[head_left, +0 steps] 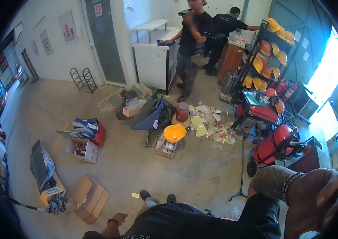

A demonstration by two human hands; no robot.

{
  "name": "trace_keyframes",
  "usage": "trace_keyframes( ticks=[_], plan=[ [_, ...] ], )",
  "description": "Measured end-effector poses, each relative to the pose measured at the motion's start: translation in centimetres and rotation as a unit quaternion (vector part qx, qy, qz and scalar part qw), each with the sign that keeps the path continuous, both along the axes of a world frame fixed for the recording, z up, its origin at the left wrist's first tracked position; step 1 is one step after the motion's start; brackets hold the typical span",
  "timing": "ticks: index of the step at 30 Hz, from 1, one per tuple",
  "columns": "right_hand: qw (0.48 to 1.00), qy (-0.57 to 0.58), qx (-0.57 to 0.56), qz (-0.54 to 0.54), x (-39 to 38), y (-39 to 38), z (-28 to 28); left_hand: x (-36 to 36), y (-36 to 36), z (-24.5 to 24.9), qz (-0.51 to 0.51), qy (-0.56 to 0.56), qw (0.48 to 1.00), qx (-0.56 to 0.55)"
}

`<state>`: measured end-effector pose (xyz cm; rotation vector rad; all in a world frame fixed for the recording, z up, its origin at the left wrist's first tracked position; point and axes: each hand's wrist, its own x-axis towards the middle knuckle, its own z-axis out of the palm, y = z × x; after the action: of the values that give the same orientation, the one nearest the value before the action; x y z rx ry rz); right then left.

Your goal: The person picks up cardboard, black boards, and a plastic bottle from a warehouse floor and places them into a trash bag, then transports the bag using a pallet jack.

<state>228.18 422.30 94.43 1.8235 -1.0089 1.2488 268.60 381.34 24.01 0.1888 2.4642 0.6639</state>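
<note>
My left hand (119,218) hangs low beside my dark shirt, with a dark band at the wrist. Its fingers are loosely apart and nothing shows in them. The open cardboard box (91,199) on the floor is nearest to it. Much larger and close to the camera, my right hand (316,193) is raised at the lower right, a chain bracelet (289,187) round its wrist. Its fingers bend away into the dark edge of the view, so I cannot tell what they hold. Beyond it stands a red wheeled fire extinguisher (272,145).
A yellow hard hat (175,133) tops a small box on the floor. Scattered papers (207,121) lie behind it. More helmets fill a rack (262,59) at right. Two people stand at the back, one touching a white cabinet (151,65). A filled carton (82,149) sits left.
</note>
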Motion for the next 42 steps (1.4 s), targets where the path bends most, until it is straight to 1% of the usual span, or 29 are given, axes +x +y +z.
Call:
trace_keyframes(
  ticks=[1,2,3,4,5,6,7,9,10,11,12,13,15,17,19,21,23,24,25,27,30,31,33,35,36,37,39,41,42],
  plan=[
    [0.999,0.025,-0.040,0.020,-0.6,-1.0,-0.3,1.8,-0.6,-0.3,0.006,-0.001,1.000,0.001],
    [0.995,0.049,-0.080,0.040,-1.2,-2.0,-0.5,3.4,-0.7,-0.2,0.215,-0.096,0.965,0.112],
    [0.993,0.055,-0.094,0.049,-1.7,-2.6,-0.7,3.7,-0.2,1.3,0.376,-0.170,0.902,0.126],
    [0.993,0.053,-0.093,0.053,-1.6,-2.8,-0.8,2.8,1.1,3.0,0.571,-0.235,0.775,0.137],
    [0.993,0.052,-0.092,0.057,-1.5,-2.9,-0.8,-0.1,3.0,8.0,0.683,-0.243,0.671,0.156],
    [0.992,0.050,-0.094,0.061,-1.5,-3.0,-0.8,-1.5,4.0,10.6,0.713,-0.230,0.641,0.167],
    [0.992,0.048,-0.094,0.066,-1.3,-3.2,-0.7,-3.2,5.0,12.9,0.729,-0.212,0.627,0.175],
    [0.991,0.046,-0.094,0.078,-1.1,-3.3,-0.7,-4.6,5.9,13.5,0.708,-0.179,0.653,0.201],
    [0.991,0.045,-0.096,0.086,-1.0,-3.4,-0.6,-5.3,6.1,13.1,0.680,-0.143,0.683,0.227],
    [0.990,0.044,-0.096,0.091,-0.9,-3.5,-0.6,-5.9,6.2,12.1,0.682,-0.142,0.681,0.227],
    [0.990,0.044,-0.095,0.098,-0.9,-3.6,-0.6,-6.5,6.3,10.6,0.660,-0.108,0.710,0.221],
    [0.989,0.043,-0.094,0.103,-0.9,-3.7,-0.7,-6.8,6.7,10.1,0.638,-0.075,0.736,0.213],
    [0.989,0.033,-0.087,0.117,-1.0,-4.4,-0.7,-8.2,7.4,11.9,0.601,-0.065,0.768,0.213],
    [0.988,0.023,-0.077,0.134,-0.8,-4.8,-0.7,-8.2,7.4,10.7,0.577,-0.056,0.793,0.190],
    [0.986,0.014,-0.063,0.155,-0.4,-5.1,-0.4,-7.5,7.5,10.1,0.598,-0.045,0.776,0.195],
    [0.980,0.003,-0.038,0.193,0.5,-5.1,-0.4,-6.5,7.7,10.5,0.634,-0.019,0.746,0.204],
    [0.972,-0.006,-0.009,0.236,1.3,-5.8,-0.4,-5.2,8.0,11.4,0.632,-0.037,0.750,0.192],
    [0.966,-0.010,0.004,0.259,1.7,-6.3,-0.4,-4.6,7.6,11.7,0.628,-0.076,0.748,0.201],
    [0.959,-0.016,0.017,0.282,2.0,-6.9,-0.4,-3.8,8.0,12.3,0.645,-0.076,0.733,0.203],
    [0.945,-0.026,0.038,0.322,2.8,-8.6,-0.6,-2.3,9.1,13.3,0.720,-0.062,0.672,0.160],
    [0.918,-0.043,0.069,0.387,3.9,-11.0,-0.4,1.4,9.7,10.6,0.737,-0.080,0.646,0.183],
    [0.906,-0.045,0.074,0.414,4.4,-11.9,-0.4,2.7,9.9,10.3,0.744,-0.080,0.636,0.192],
    [0.895,-0.058,0.109,0.429,5.2,-14.5,-0.2,4.7,11.0,10.0,0.763,-0.081,0.611,0.195],
    [0.918,0.002,0.032,0.394,5.5,-18.0,-0.9,6.6,11.6,10.6,0.781,-0.078,0.586,0.201],
    [0.919,0.040,-0.002,0.393,6.6,-21.8,-0.9,7.9,12.0,10.9,0.797,-0.075,0.563,0.206],
    [0.910,0.024,-0.029,0.413,7.7,-24.2,-1.2,9.2,11.8,11.3,0.805,-0.079,0.553,0.199],
    [0.895,-0.013,-0.071,0.440,9.8,-29.1,-2.0,12.9,11.8,9.3,0.820,-0.065,0.529,0.209],
    [0.891,-0.087,-0.061,0.441,11.6,-33.6,-3.9,15.8,11.0,8.5,0.845,-0.058,0.483,0.221],
    [0.891,-0.137,-0.046,0.431,12.5,-35.9,-5.0,17.3,10.8,8.4,0.849,-0.058,0.474,0.225]
  ],
)
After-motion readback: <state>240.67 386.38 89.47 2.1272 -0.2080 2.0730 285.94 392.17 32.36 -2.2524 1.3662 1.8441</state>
